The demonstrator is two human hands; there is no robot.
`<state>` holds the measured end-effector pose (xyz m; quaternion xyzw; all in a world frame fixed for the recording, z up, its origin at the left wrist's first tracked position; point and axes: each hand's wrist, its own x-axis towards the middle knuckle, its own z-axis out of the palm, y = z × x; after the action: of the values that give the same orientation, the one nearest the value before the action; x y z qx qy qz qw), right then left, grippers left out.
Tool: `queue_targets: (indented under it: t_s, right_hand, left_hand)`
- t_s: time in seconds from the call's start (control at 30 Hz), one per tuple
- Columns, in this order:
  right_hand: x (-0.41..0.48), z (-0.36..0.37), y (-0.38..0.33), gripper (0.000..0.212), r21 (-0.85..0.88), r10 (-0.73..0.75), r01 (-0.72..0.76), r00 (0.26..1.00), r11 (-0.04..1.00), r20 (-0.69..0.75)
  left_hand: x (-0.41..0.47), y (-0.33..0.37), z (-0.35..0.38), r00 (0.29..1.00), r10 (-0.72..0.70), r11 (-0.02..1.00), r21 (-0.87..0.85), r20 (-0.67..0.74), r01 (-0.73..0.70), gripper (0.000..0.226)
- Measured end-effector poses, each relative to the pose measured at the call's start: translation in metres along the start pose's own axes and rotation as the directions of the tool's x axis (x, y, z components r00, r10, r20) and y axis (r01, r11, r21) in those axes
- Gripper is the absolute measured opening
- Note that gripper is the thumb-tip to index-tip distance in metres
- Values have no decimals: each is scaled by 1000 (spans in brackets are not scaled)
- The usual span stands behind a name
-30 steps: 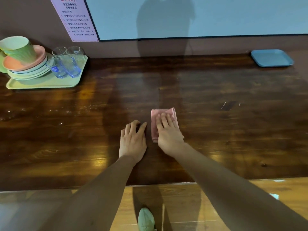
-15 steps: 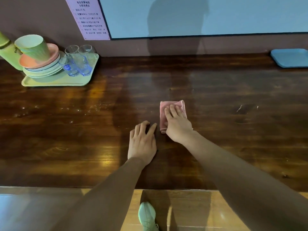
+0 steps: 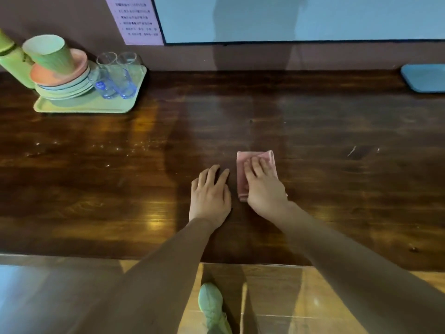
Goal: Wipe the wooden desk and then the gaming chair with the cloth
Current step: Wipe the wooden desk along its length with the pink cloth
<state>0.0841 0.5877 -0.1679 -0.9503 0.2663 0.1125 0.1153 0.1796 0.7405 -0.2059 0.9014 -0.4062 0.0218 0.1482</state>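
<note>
Cloth [image 3: 242,182] nearer again, long axis front-to-back

One view only is supplied, taken by a wide-angle camera worn on the head. The tabletop [image 3: 313,189] is looked down on steeply from its near edge, and the wall [image 3: 60,20] at the top of the frame is faced. The left hand [image 3: 210,196] and right hand [image 3: 265,191] are seen close, at centre frame. The floor [image 3: 325,297] and a shoe [image 3: 212,307] are caught along the lower edge.
</note>
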Motion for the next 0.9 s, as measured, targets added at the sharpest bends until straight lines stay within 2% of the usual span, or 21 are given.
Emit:
queue_targets:
  t_s: [0.1, 0.27, 0.37, 0.5, 0.57, 0.63, 0.73, 0.9]
  right_hand:
    - [34, -22, 2, 84, 21, 38, -39, 999, 999, 9]
    - [38, -30, -1, 83, 91, 67, -73, 996, 993, 65]
    - [8, -21, 3, 84, 46, 20, -24, 997, 999, 74]
    - [0, -19, 5, 99, -4, 14, -14, 995, 1000, 97]
    - [12, -27, 5, 96, 4, 21, -22, 996, 1000, 84]
    - [28, -34, 4, 94, 15, 25, -26, 997, 1000, 66]
    - [57, -45, 7, 87, 8, 46, -47, 997, 999, 56]
    - [104, -62, 10, 85, 40, 66, -70, 994, 997, 91]
  left_hand:
    - [2, 1, 4, 999, -31, 999, -11, -17, 30, 49]
    - [2, 1, 2, 1000, -21, 1000, 19, -15, 21, 49]
    - [4, 4, -3, 1000, -22, 999, 31, -19, 22, 48]
    - [35, 7, -16, 998, 41, 996, 87, -37, -38, 29]
    - [47, 6, -15, 996, 80, 993, 94, -42, -76, 18]
    - [46, 1, -6, 993, 97, 992, 84, -72, -91, 17]
    - [43, -3, 3, 993, 53, 998, 46, -108, -48, 25]
    - [47, -1, -5, 999, 20, 997, 68, -31, -18, 62]
